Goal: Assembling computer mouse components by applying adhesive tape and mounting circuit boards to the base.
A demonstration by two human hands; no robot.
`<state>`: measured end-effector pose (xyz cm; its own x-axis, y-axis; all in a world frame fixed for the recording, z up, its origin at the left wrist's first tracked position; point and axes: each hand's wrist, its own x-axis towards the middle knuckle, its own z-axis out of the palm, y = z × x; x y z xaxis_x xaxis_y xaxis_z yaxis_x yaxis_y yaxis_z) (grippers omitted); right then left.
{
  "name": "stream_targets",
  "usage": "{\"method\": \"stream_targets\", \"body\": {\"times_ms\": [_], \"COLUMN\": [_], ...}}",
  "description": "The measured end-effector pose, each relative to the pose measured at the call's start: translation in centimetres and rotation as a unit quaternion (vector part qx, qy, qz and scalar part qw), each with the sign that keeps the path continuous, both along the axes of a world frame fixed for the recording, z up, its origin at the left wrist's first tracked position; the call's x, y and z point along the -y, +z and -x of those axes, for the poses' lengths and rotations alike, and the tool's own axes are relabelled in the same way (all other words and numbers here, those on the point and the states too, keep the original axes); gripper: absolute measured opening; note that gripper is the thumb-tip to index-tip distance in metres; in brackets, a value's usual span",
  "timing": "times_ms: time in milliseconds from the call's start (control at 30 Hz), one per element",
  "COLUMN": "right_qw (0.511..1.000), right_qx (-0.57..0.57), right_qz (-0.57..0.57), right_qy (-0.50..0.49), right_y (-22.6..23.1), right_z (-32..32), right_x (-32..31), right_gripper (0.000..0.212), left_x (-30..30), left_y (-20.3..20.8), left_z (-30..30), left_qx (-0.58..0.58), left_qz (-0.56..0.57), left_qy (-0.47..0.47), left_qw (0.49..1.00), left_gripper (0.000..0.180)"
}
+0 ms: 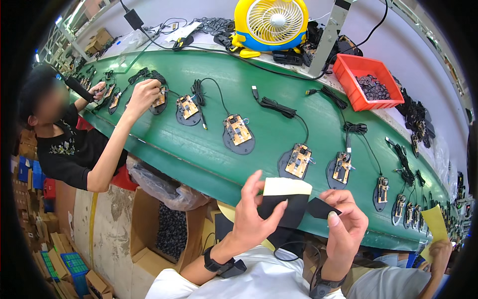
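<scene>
My left hand (pixel 254 214) is closed on a sheet of black stickers (pixel 285 212) whose upper strip is bare pale-yellow backing. Just to the right, my right hand (pixel 344 224) pinches a small black sticker (pixel 323 208) with cut corners between thumb and fingers. The sticker appears apart from the sheet. Beyond both hands, a mouse base with a tan circuit board (pixel 299 162) lies on the green conveyor belt (pixel 239 174). A similar mouse base (pixel 340 169) sits just right of it, its black cable stretched toward the far side.
Several more mouse bases with cables line the belt. A red bin (pixel 371 84) of small dark parts and a yellow-blue fan (pixel 274 25) stand along the far edge. At left, a co-worker's hand (pixel 144 97) handles a board. Another person's hand (pixel 440 251) holds yellow paper at right.
</scene>
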<state>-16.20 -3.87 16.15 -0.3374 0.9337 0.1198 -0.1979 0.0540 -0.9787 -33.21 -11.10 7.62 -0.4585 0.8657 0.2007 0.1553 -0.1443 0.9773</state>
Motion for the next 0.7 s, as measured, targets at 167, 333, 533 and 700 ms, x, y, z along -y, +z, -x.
{"method": "stream_targets", "body": {"times_ms": [167,333,533,700], "right_qw": [0.997,0.979,0.965,0.958], "right_qx": [-0.020,-0.061,-0.047,-0.001], "right_qz": [0.041,0.078,0.143,0.200], "right_qy": [0.068,0.177,0.213,0.203], "right_y": [0.0,0.0,-0.8,-0.6], "right_z": [-0.2,0.8,1.8,2.9], "right_x": [-0.6,-0.6,-0.2,-0.4], "right_gripper": [0.010,0.012,0.012,0.009], "left_x": [-0.4,0.4,0.2,0.6], "left_y": [-0.2,-0.6,0.8,0.5], "left_z": [2.3,3.4,5.2,6.7], "left_qx": [-0.110,0.186,0.295,0.224], "left_qz": [-0.089,0.043,0.063,-0.005], "left_qy": [-0.026,-0.161,-0.233,-0.342], "left_qw": [0.990,0.968,0.925,0.913], "left_gripper": [0.042,0.017,0.035,0.058]}}
